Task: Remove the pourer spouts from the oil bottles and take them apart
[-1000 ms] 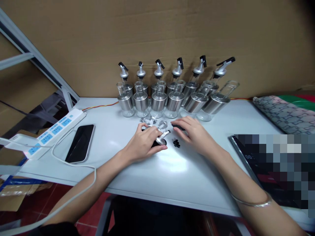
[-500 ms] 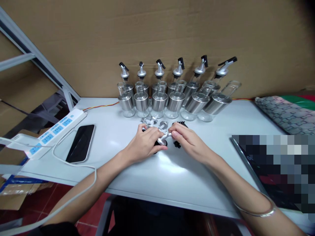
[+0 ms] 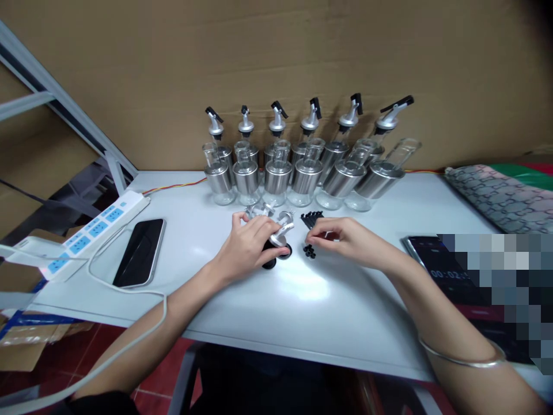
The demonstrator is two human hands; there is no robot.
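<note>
At mid-table: left hand clamps a metal spout; right hand pinches something small and dark.
Change: half a second ago the right fingers touched the spout tip; now they have drawn back right, above the black bits.
Spout: shiny silver, tubular, long axis pointing far-right.
Far row: steel-collared glass bottles.
Left: glossy phone.

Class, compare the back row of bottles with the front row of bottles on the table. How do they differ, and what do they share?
The back row of bottles each carries a silver pour spout with a black flip cap; the front row of bottles has bare, open glass necks. The back row stands against the cardboard wall; the front row stands nearer the left hand and right hand. Both rows have silver metal sleeves and hold six bottles each.
</note>
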